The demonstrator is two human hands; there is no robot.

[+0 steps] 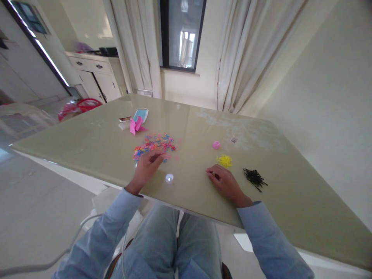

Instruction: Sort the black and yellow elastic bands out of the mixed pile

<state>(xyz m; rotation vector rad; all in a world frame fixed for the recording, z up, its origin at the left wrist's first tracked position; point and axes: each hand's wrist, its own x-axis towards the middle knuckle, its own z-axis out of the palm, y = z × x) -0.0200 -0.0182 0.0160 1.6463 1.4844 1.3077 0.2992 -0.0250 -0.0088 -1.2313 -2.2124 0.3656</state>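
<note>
My left hand is over the near edge of a loose pile of small multicoloured bands, mostly pink, red, blue and orange. Its thumb and fingertips are pinched together; anything between them is too small to make out. My right hand rests low on the table with curled fingers, its thumb and forefinger closed, and I cannot see what they hold, if anything. Just beyond it lies a small heap of yellow bands. To its right is a pile of thin black pieces, possibly bands too.
A pink round item and a small clear packet lie beyond the yellow heap. Pink folded paper and a blue face mask are at the back left. The glossy table reflects a light near its front edge.
</note>
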